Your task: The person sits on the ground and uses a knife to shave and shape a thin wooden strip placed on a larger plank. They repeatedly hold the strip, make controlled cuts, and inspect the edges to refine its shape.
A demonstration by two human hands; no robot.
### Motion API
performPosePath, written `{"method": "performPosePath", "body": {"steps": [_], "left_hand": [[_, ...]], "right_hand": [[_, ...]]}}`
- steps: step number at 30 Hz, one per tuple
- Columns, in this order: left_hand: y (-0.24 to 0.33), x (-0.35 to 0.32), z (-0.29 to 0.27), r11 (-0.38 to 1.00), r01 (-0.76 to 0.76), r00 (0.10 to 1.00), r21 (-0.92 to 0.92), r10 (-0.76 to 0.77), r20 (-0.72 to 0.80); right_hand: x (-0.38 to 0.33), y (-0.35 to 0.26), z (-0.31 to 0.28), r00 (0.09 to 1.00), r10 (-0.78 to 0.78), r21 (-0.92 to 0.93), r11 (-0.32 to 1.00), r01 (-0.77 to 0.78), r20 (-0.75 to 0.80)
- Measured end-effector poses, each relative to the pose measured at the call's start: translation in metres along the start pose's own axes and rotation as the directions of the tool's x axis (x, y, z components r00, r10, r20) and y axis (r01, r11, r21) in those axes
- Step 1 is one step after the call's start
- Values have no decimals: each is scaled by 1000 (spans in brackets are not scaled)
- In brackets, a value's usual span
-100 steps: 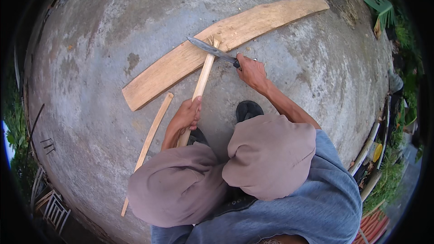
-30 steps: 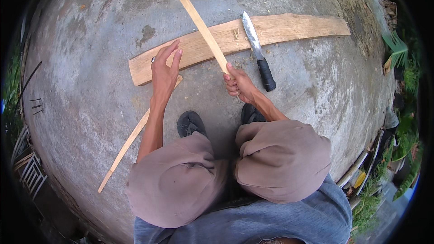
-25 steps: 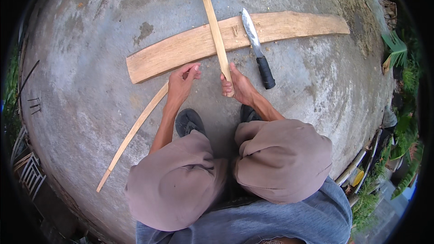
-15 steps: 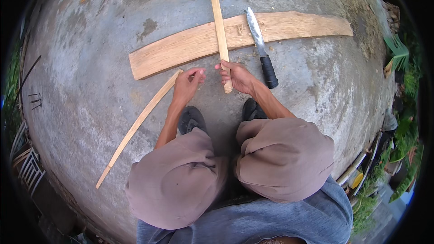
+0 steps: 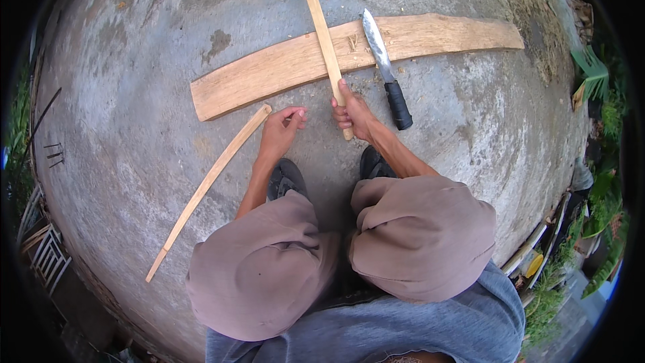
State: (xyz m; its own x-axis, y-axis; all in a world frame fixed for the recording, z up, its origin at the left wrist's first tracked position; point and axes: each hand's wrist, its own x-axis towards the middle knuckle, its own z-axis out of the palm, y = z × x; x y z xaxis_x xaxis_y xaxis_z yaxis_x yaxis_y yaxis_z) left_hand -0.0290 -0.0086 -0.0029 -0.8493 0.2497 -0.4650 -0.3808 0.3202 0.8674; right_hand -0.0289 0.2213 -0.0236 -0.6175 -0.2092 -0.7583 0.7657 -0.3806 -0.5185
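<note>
Over the wide board [image 5: 262, 74], holding a long wooden strip [image 5: 322, 30] in the right hand [image 5: 356, 115], clamped around it near the lower end, with its long axis pointing away and slightly left. To the left of that end, having the left hand [image 5: 279, 132] near but apart, with fingers curled, just beside a second strip [image 5: 208, 182]; cannot tell about contact between thumb and fingertips.
</note>
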Motion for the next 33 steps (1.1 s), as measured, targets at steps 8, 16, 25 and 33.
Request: {"method": "performPosePath", "body": {"steps": [8,16,25,33], "left_hand": [[30,3,-14,982,-119,984,146,136,-113],[22,0,-11,990,-41,999,134,45,-30],[10,1,-8,991,-7,1000,136,11,-29],[15,-3,-11,975,-50,996,216,64,-55]], "right_hand": [[-13,4,1,999,-38,-211,977,37,-2],[-9,12,8,998,54,-31,998,-53,24],[-11,20,-9,996,-83,105,991,80,29],[-38,11,1,996,-68,-47,997,65,-57]]}}
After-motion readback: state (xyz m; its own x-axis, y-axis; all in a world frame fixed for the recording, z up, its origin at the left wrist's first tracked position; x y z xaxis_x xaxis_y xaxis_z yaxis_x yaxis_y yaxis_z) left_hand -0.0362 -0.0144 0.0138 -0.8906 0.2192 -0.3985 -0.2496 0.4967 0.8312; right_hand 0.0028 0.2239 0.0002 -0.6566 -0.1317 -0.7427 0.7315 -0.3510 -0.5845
